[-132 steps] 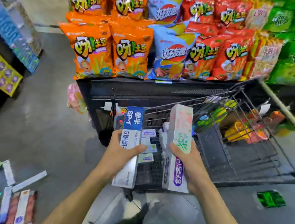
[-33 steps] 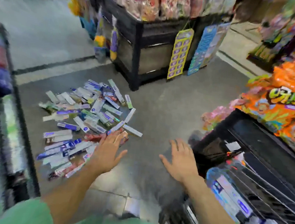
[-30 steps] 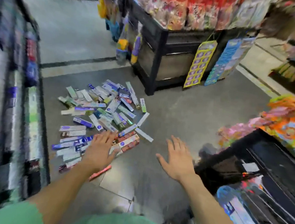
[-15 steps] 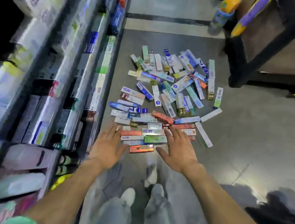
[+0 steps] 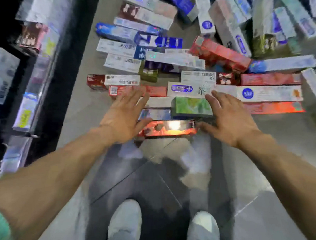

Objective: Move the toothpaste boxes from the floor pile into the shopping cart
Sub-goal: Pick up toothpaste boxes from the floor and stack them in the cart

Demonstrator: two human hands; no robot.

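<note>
Now both arms reach fwd, left hand (image 5: 124, 115) & right hand (image 5: 227, 119) spread wide, empty, over toothpaste boxes (image 5: 192, 107).

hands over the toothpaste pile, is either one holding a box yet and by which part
Nothing is held. The left hand and right hand are both open with fingers spread, over the near edge of the toothpaste boxes; neither grips one.

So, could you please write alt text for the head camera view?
Two open, empty hands, left hand and right hand, reach down over toothpaste boxes piled on a grey floor; a green box lies between them.
</note>
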